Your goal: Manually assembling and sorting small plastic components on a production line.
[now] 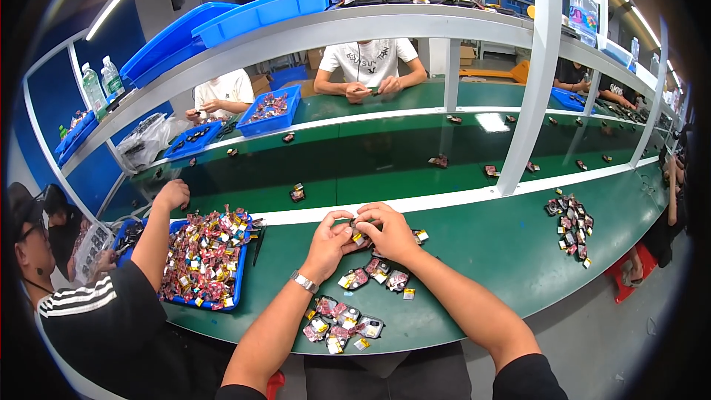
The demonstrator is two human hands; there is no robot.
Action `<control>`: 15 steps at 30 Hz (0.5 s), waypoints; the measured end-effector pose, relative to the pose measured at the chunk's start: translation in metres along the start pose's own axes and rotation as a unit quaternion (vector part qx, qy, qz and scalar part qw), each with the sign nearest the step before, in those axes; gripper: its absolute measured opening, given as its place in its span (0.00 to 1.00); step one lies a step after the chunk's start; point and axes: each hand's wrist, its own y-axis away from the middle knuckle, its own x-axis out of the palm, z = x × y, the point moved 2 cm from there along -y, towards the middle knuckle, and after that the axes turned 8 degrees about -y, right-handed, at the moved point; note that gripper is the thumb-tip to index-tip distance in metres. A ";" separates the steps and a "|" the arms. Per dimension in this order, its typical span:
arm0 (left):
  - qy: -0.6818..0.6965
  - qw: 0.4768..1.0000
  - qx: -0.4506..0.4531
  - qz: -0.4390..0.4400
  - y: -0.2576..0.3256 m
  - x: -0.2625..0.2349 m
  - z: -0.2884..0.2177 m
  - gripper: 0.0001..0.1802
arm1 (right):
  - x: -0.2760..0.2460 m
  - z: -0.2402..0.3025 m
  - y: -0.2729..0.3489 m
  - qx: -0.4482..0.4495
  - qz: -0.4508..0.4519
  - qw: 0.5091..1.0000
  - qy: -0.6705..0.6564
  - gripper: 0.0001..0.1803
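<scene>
My left hand (329,246), with a watch on its wrist, and my right hand (388,232) meet over the green bench near the white rail. Between their fingers is a small black-cased electronic unit (359,238) with a yellow-and-silver piece at its edge; the fingers hide most of it. Just below my hands lie several similar units (378,267), black shells with red boards and silver-yellow pieces like small pouch batteries. A second cluster of these units (341,323) lies by the bench's front edge, near my left forearm.
A blue bin (238,281) heaped with red-board parts stands left, with a co-worker's arm (152,248) reaching past it. More units (570,226) lie at right. Beyond the rail, spaced units sit on a green conveyor (370,170). A white post (530,96) rises right of my hands.
</scene>
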 end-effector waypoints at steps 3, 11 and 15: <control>-0.002 1.000 -0.004 -0.002 -0.001 -0.003 0.002 0.11 | -0.002 -0.007 -0.002 0.061 0.024 0.996 -0.064 0.06; -0.024 1.000 0.003 -0.005 -0.001 -0.004 0.002 0.07 | -0.002 -0.010 -0.003 0.069 0.048 0.992 -0.095 0.07; -0.018 1.000 0.004 0.012 -0.002 -0.007 0.005 0.07 | -0.001 -0.008 -0.003 0.074 0.049 0.990 -0.113 0.07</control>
